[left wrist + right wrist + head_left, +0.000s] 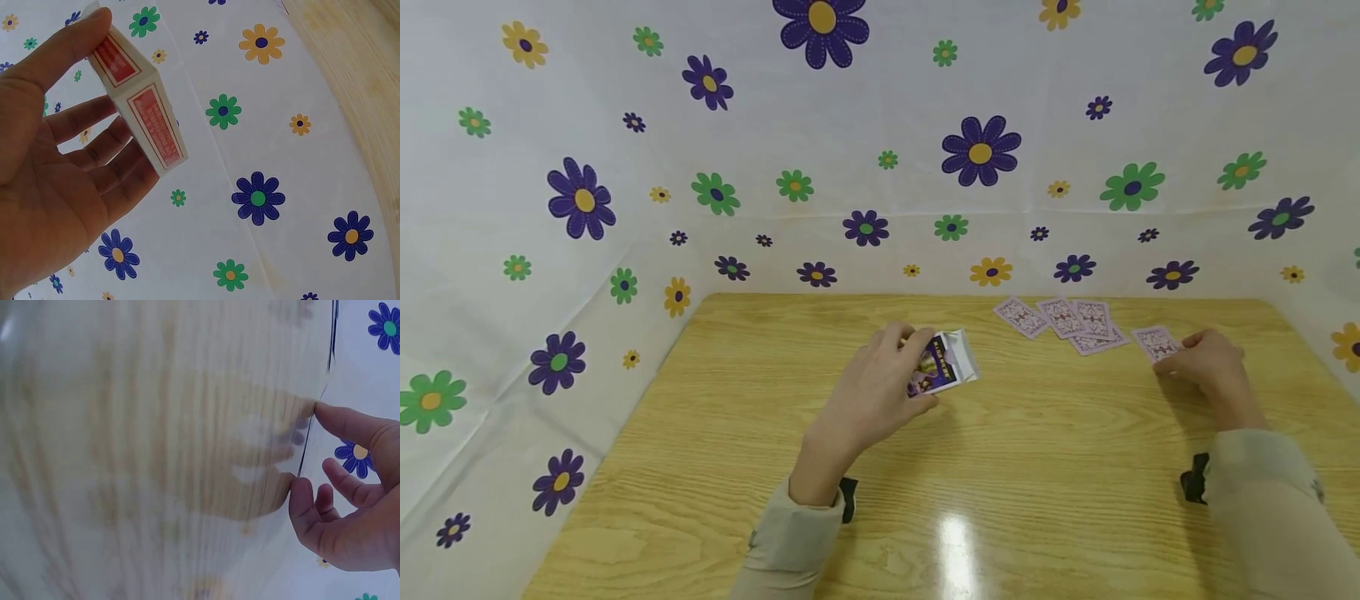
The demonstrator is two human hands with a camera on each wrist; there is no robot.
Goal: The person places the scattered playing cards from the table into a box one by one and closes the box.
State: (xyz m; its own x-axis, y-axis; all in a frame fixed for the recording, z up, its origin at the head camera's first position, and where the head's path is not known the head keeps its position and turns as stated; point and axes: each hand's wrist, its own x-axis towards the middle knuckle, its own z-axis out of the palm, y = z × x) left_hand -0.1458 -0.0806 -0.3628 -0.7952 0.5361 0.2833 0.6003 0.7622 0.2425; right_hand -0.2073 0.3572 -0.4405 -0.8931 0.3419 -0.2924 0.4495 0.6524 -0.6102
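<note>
Left hand point(880, 387): fingers point(94, 147) wrapped round white-and-purple card box point(942, 363), lifted off wooden bench point(700, 467). Right hand point(1210, 360): fingers pinching pink-backed card point(1156, 342) at bench surface, extending face-down row point(1063, 321).

glossy wood-grain table point(700, 467), glossy card box point(943, 364).

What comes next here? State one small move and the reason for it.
Probably the right hand lets go of the card it pinches at the row's end, since four cards already lie face down beside it while the left hand holds the card box.
</note>
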